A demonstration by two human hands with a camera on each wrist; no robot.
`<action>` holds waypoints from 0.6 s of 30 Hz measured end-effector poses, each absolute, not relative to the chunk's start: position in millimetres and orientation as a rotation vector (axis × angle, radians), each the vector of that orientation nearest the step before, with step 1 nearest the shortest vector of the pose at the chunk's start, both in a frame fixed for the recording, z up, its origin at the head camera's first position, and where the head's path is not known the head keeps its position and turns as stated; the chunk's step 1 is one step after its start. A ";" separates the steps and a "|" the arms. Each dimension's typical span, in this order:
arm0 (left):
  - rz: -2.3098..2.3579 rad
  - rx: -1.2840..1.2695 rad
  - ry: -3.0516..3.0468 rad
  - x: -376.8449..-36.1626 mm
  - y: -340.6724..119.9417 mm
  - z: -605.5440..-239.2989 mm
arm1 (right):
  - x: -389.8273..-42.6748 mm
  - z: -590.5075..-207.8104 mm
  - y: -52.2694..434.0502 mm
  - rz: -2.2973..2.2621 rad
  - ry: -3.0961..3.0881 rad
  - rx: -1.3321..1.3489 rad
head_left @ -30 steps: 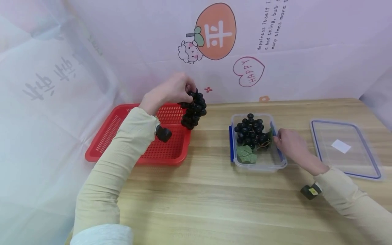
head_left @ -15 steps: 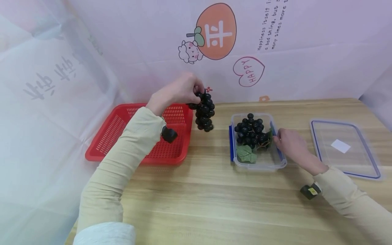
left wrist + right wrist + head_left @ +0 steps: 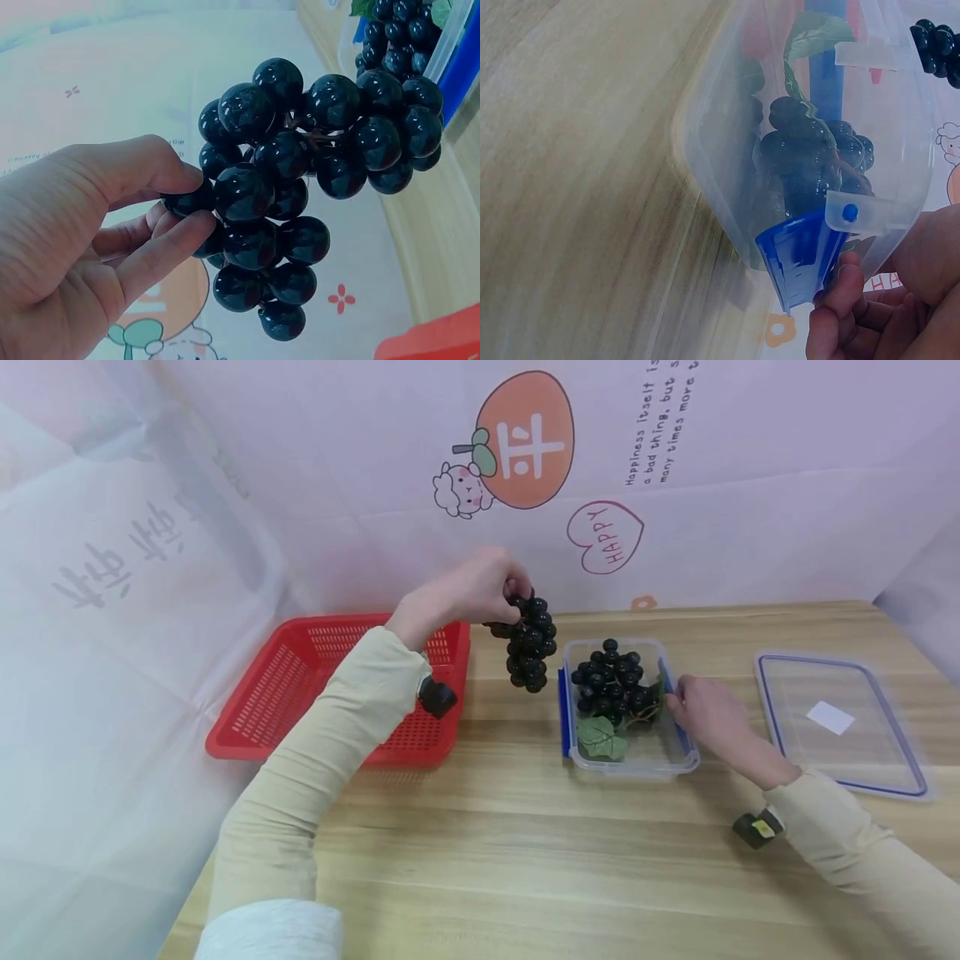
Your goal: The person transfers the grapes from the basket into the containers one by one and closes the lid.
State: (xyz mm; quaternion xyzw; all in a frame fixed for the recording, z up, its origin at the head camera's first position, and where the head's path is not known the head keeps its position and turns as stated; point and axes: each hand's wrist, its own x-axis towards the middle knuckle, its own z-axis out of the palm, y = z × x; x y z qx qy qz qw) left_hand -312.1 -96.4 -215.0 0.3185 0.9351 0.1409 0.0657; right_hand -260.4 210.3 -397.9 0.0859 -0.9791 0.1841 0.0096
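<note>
In the head view a bunch of black grapes (image 3: 532,647) hangs in the air between the red basket (image 3: 225,745) and the clear plastic container (image 3: 637,768). My left hand (image 3: 480,589) pinches it near the top. The left wrist view shows the thumb and fingers of this hand (image 3: 112,225) on single berries at the bunch's side. Another bunch of black grapes (image 3: 609,681) with green leaves lies inside the container. My right hand (image 3: 712,714) grips the container's right wall, its curled fingers beside the blue latch (image 3: 802,251) in the right wrist view.
A clear lid (image 3: 847,760) with a blue seal and a white label (image 3: 830,717) lies on the wooden table (image 3: 525,843) at the right. Behind the table hangs a printed cloth (image 3: 712,543), with more cloth at the left.
My left hand has carried the hanging grapes rightward, from over the basket's right edge toward the container. The right hand has stayed at the container's wall.
</note>
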 end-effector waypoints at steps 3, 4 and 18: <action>0.424 0.997 2.808 -311.6 -90.0 -215.5 | -260.7 -397.8 210.6 0.581 -3.057 0.262; 0.422 1.010 2.803 -311.6 -87.7 -216.0 | -260.5 -397.9 210.8 0.585 -3.058 0.260; 0.374 1.135 2.767 -309.6 -57.8 -224.3 | -259.4 -396.1 211.2 0.635 -3.071 0.234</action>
